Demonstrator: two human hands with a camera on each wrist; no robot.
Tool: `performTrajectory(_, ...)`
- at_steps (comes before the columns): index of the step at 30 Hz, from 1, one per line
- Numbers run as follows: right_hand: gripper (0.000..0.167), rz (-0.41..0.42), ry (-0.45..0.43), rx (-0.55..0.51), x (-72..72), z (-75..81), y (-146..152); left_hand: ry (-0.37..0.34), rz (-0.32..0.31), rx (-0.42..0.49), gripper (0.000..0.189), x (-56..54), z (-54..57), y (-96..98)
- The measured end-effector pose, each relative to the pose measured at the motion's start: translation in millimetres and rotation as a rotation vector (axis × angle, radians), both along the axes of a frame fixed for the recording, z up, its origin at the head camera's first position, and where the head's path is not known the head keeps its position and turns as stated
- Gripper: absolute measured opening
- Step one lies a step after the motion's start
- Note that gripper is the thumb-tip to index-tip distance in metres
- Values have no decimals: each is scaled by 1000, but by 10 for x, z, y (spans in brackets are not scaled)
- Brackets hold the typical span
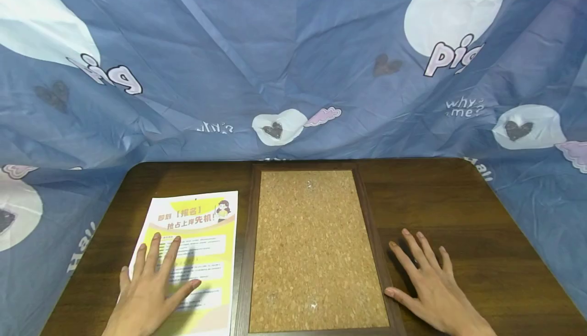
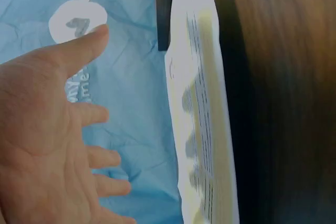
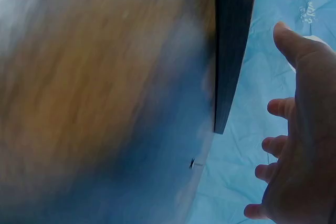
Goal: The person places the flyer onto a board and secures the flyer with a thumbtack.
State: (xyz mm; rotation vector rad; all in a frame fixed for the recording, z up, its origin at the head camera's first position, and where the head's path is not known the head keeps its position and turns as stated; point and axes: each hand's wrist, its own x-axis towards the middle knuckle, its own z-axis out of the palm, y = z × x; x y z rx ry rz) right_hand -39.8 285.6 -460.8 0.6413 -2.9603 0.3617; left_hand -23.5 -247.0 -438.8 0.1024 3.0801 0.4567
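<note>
A cork board (image 1: 316,249) with a dark wooden frame lies in the middle of the table. To its left is a printed sheet (image 1: 215,275), yellow and white with a cartoon figure at its top right. My left hand (image 1: 149,290) is spread over that sheet, fingers straight; the left wrist view shows a gap between the palm and the paper. On the other side, my right hand (image 1: 433,290) is held with fingers spread beside the frame's right edge, its thumb tip near the frame. Neither hand holds anything.
The brown wooden table (image 1: 412,193) has rounded far corners. A blue printed cloth (image 1: 293,60) hangs behind it and along both sides. Small shiny spots, too small to identify, show on the cork near its top and bottom. A tiny dark object (image 3: 192,163) lies on the tabletop.
</note>
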Motion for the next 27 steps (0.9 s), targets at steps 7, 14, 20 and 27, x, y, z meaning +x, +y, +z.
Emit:
performTrajectory(7, 78, 8, -44, -7, 65, -18, -79, -102, 64, 14, 98, -26, -12, -144)
performTrajectory(14, 79, 31, -55, -26, 130, -32, -149, -280, 160, 23, 108, -100, -12, -285)
performTrajectory(20, 81, 19, -92, -25, 167, -42, -202, -377, 240, 68, 116, -112, -42, -351)
performTrajectory(27, 81, 22, -106, -25, 193, -70, -228, -444, 300, 116, 122, -112, -44, -415)
